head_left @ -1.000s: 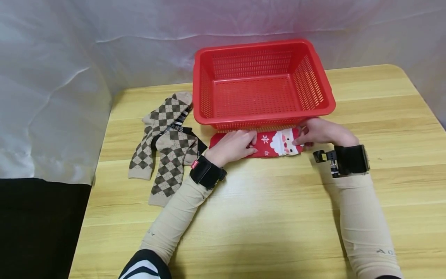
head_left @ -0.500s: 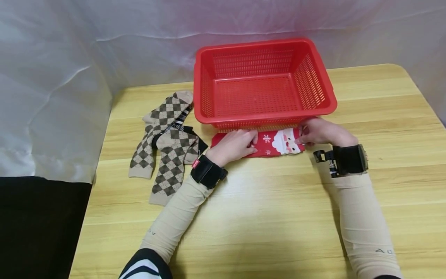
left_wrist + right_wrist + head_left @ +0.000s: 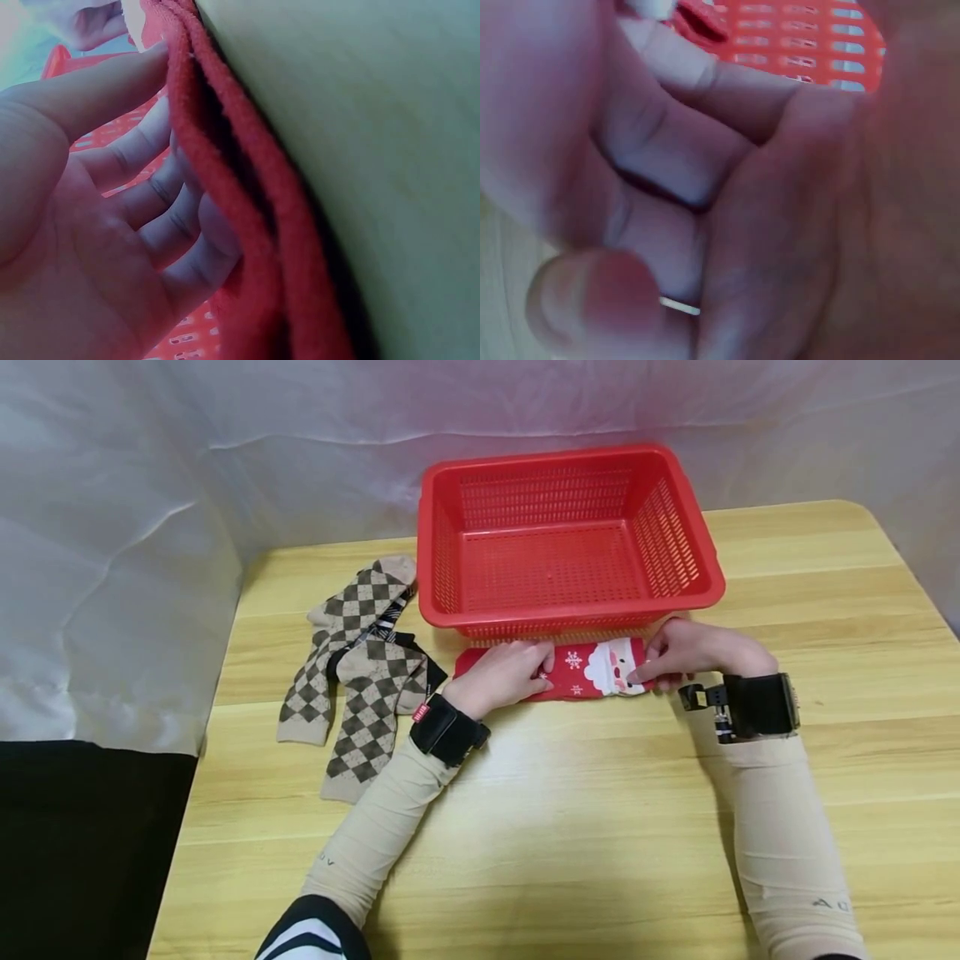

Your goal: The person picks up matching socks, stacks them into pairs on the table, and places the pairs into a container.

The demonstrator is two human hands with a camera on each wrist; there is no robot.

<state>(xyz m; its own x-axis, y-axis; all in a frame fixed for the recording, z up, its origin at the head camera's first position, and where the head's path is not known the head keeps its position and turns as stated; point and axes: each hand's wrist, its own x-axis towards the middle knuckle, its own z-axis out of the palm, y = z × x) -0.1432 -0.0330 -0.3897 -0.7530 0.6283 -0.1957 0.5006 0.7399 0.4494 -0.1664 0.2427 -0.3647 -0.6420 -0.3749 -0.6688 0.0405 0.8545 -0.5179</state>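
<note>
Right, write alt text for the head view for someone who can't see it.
A person's left grip and right grip hold what looks like a red Santa-print sock against a wood-grained table, the right at its Santa end. Behind it stands a red basket, and argyle socks lie to the left.

Two hands (image 3: 504, 672), one red basket (image 3: 570, 618), two argyle socks (image 3: 367, 714) showing, red Santa sock (image 3: 577, 670) — single or paired, unclear
</note>
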